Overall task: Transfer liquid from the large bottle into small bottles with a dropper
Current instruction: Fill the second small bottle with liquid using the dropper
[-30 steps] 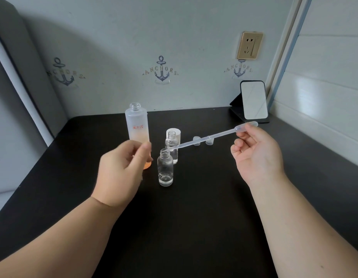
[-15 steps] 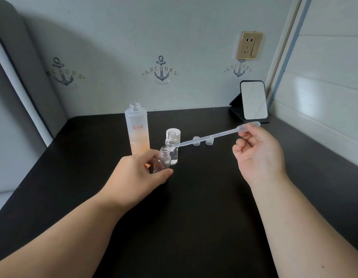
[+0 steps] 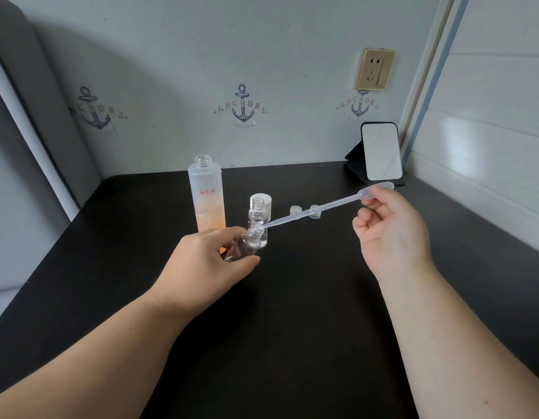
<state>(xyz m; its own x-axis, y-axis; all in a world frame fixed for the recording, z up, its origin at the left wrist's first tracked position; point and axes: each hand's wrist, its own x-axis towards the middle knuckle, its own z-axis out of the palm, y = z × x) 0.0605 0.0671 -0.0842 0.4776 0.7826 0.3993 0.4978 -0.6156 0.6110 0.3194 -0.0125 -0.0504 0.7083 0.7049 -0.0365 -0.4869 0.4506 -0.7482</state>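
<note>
My left hand [image 3: 201,264] grips a small clear bottle [image 3: 245,244] and holds it tilted, mouth pointing up and right. My right hand [image 3: 392,234] pinches the bulb of a long translucent dropper [image 3: 316,211]; the dropper's tip sits at the tilted bottle's mouth. Just behind stands a second small clear bottle [image 3: 258,214], upright and uncapped. The large frosted bottle [image 3: 206,196], orange toward its base and open at the top, stands upright behind my left hand.
A white cap [image 3: 266,199] stands behind the second small bottle. Two small clear caps [image 3: 295,210] [image 3: 315,213] lie on the black table [image 3: 292,328] under the dropper. A small mirror [image 3: 381,155] leans at the back right corner, below a wall socket [image 3: 374,69].
My left hand came down from the large bottle, took hold of the nearer small bottle and tilted it toward the dropper tip. The right hand and dropper barely moved.
</note>
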